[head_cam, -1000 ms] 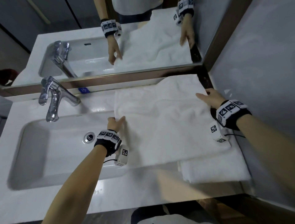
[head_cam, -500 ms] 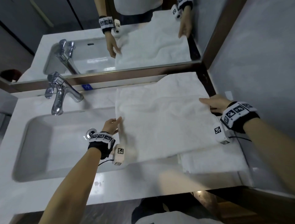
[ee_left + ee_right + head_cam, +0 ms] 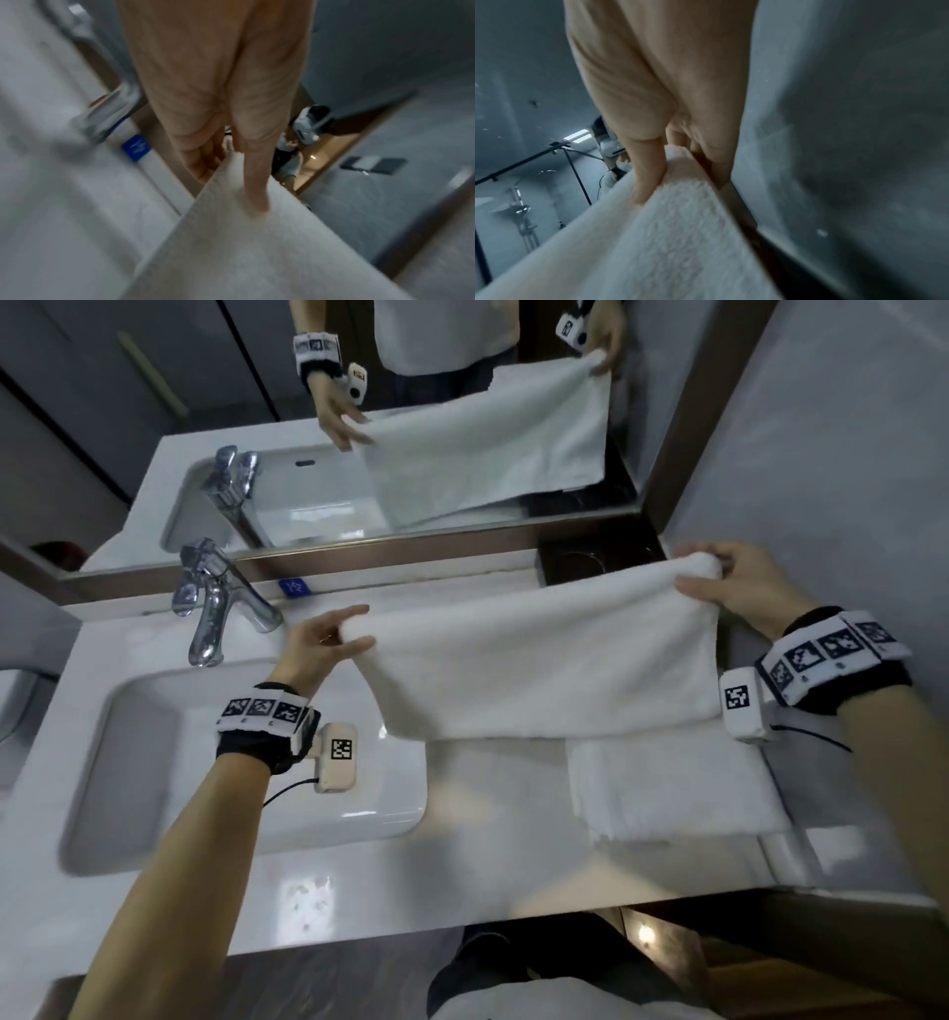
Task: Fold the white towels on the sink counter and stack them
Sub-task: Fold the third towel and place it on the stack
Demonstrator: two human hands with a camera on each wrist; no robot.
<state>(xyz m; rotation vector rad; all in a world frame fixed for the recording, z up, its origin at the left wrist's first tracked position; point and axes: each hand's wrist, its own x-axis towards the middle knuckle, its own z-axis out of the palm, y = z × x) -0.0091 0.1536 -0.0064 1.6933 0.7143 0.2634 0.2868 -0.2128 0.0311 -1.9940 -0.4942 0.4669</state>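
Note:
A white towel (image 3: 539, 660) hangs doubled over in the air above the counter, stretched between my two hands. My left hand (image 3: 328, 639) pinches its left end beside the faucet; the left wrist view shows the thumb pressed on the cloth (image 3: 231, 243). My right hand (image 3: 719, 588) pinches the right end near the wall, thumb on top of the towel (image 3: 670, 223). Beneath it a folded white towel (image 3: 667, 783) lies flat on the counter at the right, partly covered by the hanging one.
A white basin (image 3: 246, 762) is set in the white counter (image 3: 359, 891) at the left, with a chrome faucet (image 3: 215, 603) behind it. A mirror (image 3: 359, 428) runs along the back. A grey wall (image 3: 847, 480) closes the right side.
The towel lay spread flat on the counter with my hands at its side edges. Both hands have now gripped it and lifted it, so it hangs folded between them.

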